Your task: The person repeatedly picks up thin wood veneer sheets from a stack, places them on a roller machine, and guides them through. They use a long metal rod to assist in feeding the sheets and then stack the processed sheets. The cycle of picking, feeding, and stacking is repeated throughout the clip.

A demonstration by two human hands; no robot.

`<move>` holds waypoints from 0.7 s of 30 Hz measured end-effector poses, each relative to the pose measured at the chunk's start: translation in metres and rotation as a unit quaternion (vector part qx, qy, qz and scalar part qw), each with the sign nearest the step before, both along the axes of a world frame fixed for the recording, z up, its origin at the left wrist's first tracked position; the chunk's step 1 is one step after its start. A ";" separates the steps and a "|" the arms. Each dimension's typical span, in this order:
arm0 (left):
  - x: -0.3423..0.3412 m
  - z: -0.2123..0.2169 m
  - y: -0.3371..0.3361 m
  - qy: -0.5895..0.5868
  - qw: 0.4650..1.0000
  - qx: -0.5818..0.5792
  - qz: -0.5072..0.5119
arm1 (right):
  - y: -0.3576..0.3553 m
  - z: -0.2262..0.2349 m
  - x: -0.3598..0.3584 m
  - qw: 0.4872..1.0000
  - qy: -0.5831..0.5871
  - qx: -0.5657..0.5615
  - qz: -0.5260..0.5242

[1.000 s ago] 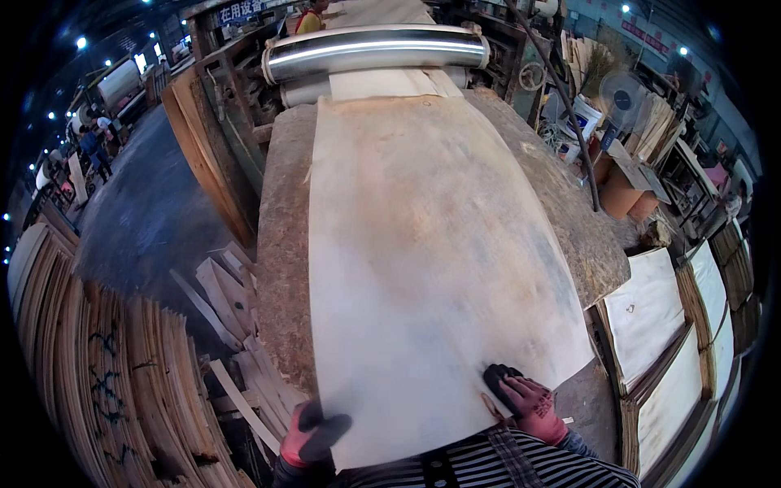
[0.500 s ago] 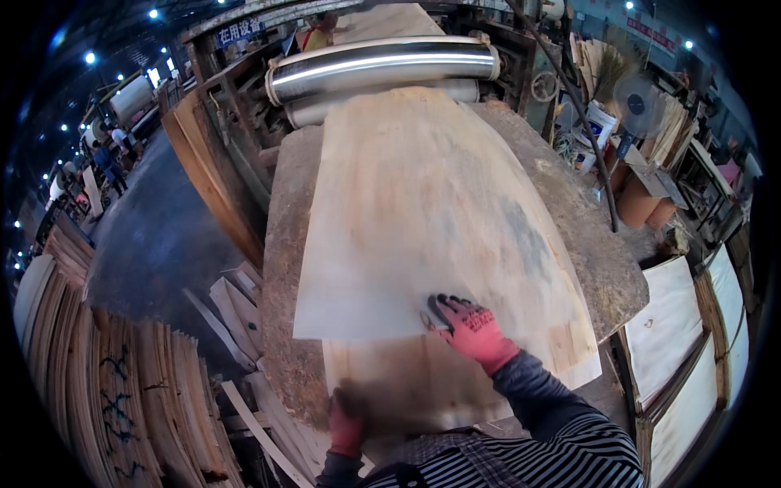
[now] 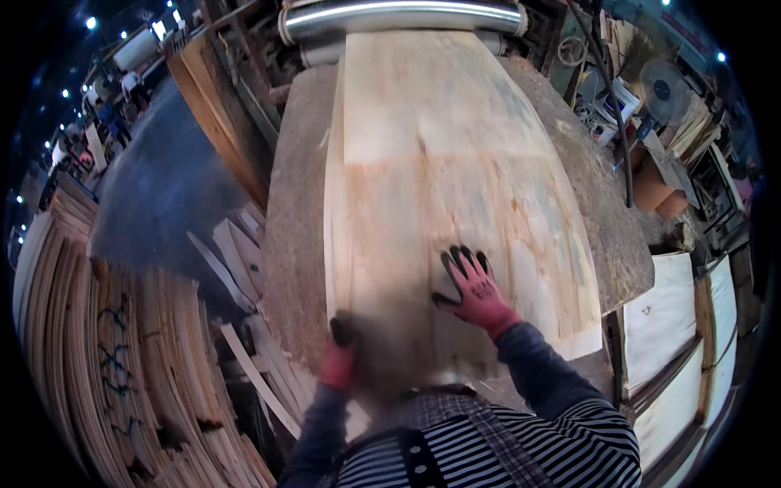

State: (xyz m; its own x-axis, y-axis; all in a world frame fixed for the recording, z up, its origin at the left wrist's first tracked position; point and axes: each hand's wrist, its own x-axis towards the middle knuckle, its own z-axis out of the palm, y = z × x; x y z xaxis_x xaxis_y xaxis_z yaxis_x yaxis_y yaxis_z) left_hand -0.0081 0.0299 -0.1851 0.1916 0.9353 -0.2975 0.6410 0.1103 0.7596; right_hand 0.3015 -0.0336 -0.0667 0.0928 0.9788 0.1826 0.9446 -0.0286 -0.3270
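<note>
A pale wood veneer sheet (image 3: 537, 244) lies lengthwise on the worn bench. On its far part rests another veneer sheet (image 3: 407, 98), whose far end reaches the shiny metal roller (image 3: 407, 14). My right hand (image 3: 473, 294), in a pink glove with black fingertips, lies on the near sheet with fingers spread and nothing held. My left hand (image 3: 338, 356), gloved alike, is at that sheet's near left edge. A blurred patch smears its fingers, and I cannot make out whether they grip the edge.
The brown bench top (image 3: 297, 187) shows on both sides of the sheets. Stacked veneer (image 3: 154, 366) stands at the left, with loose strips (image 3: 260, 374) beside the bench. Upright pale sheets (image 3: 659, 325) are at the right, and a fan (image 3: 665, 88) stands farther back. Distant people stand at far left.
The upper sheet has slid away toward the roller, uncovering more of the sheet beneath. My right hand's fingers have spread on that lower sheet. The view has tilted down a little.
</note>
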 end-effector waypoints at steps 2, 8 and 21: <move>-0.014 -0.005 0.020 -0.141 0.989 -0.033 0.028 | -0.056 -0.010 -0.014 0.998 0.001 -0.060 0.007; -0.014 0.065 0.062 -0.198 0.918 0.092 -0.332 | -0.149 -0.029 -0.043 0.970 -0.042 -0.234 -0.050; -0.035 0.166 -0.006 -0.464 0.852 0.186 -0.155 | -0.182 0.082 -0.083 0.998 -0.042 -0.046 0.000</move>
State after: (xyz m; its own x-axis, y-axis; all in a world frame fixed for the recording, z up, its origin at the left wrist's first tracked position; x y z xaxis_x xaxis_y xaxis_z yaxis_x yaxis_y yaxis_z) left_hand -0.0429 0.0244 -0.0195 0.4378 0.7930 0.4237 -0.3010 -0.3147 0.9002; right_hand 0.2187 -0.2155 0.0156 0.0818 0.9916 0.1000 0.9686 -0.0555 -0.2425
